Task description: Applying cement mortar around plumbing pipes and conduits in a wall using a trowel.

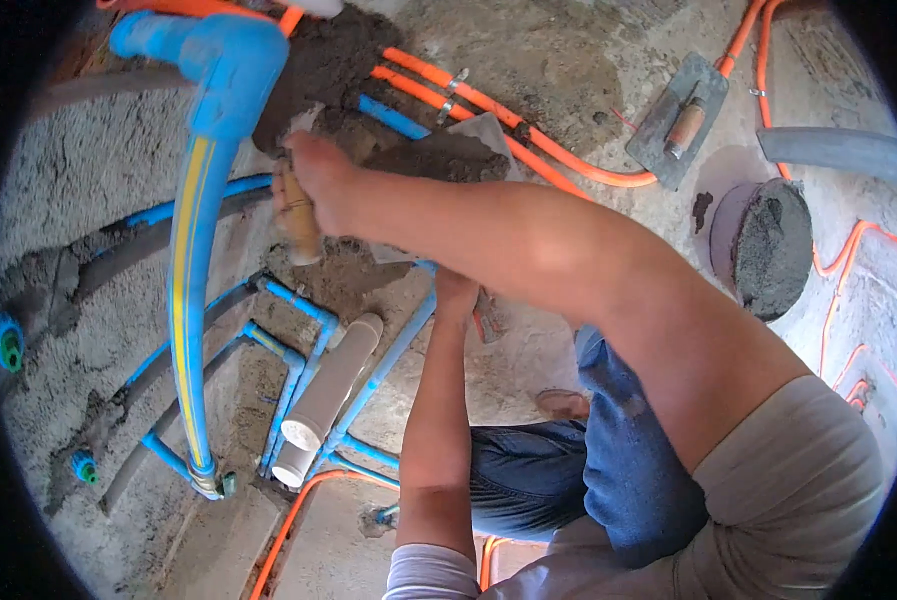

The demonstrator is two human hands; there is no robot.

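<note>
Little room separates the board's edge (490,128) from right hand (318,172) gripping wooden handle (303,222), left hand's (456,292) fingers hidden.

The thick blue plastic pipe with a yellow stripe (184,280) bars a straight reach to the rough grey wall (78,210) on its left. Just right of it, the right hand (318,178), gripping a tan wooden handle (300,222), fills the space; well right, I see room for a hand between the flat grey metal trowel (682,126) and round mortar-filled bucket (727,238).
</note>
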